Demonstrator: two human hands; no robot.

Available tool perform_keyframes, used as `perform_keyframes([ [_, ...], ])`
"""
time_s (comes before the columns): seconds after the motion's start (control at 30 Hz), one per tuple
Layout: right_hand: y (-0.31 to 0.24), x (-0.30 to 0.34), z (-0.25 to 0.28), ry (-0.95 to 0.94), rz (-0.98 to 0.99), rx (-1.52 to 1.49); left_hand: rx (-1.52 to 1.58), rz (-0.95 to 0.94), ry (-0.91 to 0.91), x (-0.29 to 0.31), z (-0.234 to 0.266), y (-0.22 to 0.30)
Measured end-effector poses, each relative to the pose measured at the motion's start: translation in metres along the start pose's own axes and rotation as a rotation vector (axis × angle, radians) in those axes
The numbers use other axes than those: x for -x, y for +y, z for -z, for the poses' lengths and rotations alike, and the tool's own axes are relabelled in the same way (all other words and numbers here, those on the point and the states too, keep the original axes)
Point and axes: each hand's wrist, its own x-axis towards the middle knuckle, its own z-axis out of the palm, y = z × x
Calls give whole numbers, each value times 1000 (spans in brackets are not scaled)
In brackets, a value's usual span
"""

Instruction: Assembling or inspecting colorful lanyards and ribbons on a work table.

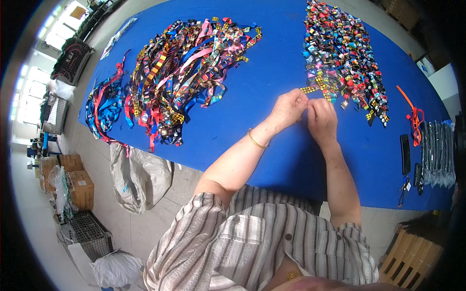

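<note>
Two big piles are lying on the blue surface point(272, 63): long ribbons point(179, 72) on the left and folded bows point(342, 53) on the right. Bags point(138, 177) and boxes point(80, 186) are sitting on the floor. The left hand point(289, 107) and right hand point(321, 119) are pinching a checked ribbon point(314, 89) together, just beside the bows.

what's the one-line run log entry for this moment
left hand and right hand: pinching yellow-black checked ribbon | blue table | loose ribbon pile left | folded ribbon pile right
</note>
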Motion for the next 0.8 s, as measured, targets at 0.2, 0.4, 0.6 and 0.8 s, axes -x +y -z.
perform_keyframes([
  [0.2,2,2,-3,22,15,-9,5,45,19,2,1,1],
  [0.4,0,1,-1,37,17,-43,-27,-50,211,-7,27,-2],
  [0.6,3,3,2,65,-7,-64,-659,-525,709,-17,111,0],
  [0.8,0,2,-1,63,-21,-98,-1108,-237,964,12,208,6],
])
